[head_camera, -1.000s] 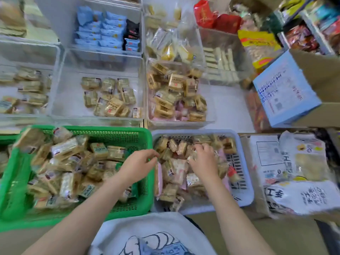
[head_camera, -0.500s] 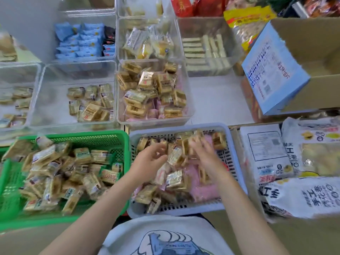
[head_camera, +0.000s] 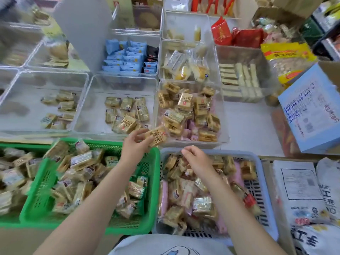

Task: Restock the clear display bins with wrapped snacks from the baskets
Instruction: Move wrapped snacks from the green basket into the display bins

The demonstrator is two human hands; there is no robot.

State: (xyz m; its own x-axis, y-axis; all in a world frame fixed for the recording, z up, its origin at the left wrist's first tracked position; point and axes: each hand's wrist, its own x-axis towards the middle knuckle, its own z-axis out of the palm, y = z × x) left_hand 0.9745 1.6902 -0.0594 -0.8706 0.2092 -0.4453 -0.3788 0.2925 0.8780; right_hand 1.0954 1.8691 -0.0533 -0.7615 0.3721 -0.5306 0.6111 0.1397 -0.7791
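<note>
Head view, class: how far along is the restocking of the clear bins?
Done: the right front bin is heaped. In hand: the left hand holds a wrapped snack; the right hand hovers, loosely curled. Left: the middle bin is sparse, and the green basket and grey basket remain stocked.

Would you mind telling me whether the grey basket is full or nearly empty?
Fairly full: wrapped snacks cover most of the grey basket, with bare mesh showing only along its right side.

Two baskets (head_camera: pixel 154 181) of snacks side by side, bins (head_camera: pixel 223 115) behind, seemingly touching.
</note>
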